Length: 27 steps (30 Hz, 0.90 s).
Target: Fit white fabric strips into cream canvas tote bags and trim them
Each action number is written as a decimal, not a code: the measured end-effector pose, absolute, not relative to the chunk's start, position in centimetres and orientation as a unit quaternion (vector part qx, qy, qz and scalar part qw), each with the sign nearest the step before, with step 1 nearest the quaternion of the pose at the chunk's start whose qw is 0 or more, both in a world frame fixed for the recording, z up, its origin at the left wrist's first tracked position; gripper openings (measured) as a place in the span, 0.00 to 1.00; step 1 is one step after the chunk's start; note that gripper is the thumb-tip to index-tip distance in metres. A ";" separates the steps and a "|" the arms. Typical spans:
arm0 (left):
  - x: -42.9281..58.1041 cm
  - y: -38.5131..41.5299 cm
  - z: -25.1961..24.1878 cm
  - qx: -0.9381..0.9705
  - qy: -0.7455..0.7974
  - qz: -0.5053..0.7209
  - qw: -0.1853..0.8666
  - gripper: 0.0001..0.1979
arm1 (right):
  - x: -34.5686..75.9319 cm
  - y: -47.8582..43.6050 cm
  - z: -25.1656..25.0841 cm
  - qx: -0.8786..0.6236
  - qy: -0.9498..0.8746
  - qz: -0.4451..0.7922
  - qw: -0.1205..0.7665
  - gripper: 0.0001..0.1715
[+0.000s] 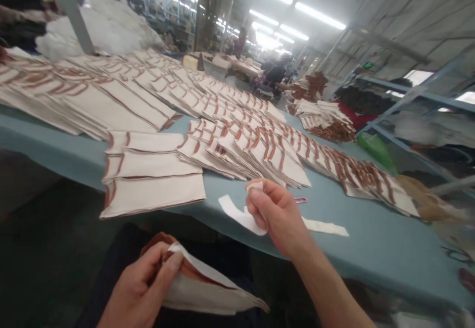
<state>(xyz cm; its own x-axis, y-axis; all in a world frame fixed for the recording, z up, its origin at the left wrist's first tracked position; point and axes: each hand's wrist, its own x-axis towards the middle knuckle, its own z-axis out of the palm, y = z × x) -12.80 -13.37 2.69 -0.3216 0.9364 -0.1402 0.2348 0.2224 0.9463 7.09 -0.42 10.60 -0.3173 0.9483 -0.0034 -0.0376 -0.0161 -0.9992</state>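
Cream fabric panel (211,288) with brown edging, pinched at its folded edge by left hand (139,283), fingers curled, held off the table edge above the lap. Small white fabric scrap (256,186) pinched between thumb and fingertips of right hand (276,216), just above blue-grey table (371,239). White fabric strip (237,214) under right hand; pink clip (300,200) just beside it. Overlapping rows of brown-trimmed cream panels (237,152) across tabletop. Seated co-worker (274,73) far beyond.

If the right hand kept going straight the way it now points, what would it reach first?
Probably the overlapping cream fabric pieces with brown trim just beyond the right hand, though depth is unclear. It may pass above the white strip lying on the blue-grey table.
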 end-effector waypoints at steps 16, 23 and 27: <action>-13.5 -13.8 5.0 0.503 0.619 0.453 0.399 0.12 | 4.3 -7.0 10.5 -0.514 -0.629 0.557 0.173 0.08; -14.2 -13.6 5.0 0.469 0.553 0.408 0.556 0.17 | 4.9 -7.5 10.0 -0.503 -0.619 0.593 0.107 0.28; -14.8 -13.0 5.3 0.501 0.544 0.354 0.573 0.18 | 5.1 -7.1 10.0 -0.479 -0.660 0.576 0.061 0.35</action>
<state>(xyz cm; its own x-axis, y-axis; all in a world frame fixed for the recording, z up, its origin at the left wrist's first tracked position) -14.79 -13.03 5.30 0.1581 0.9499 -0.2697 0.1392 0.2490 0.9585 5.12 -7.12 9.99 -0.5345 0.7020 -0.4707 0.5609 -0.1219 -0.8188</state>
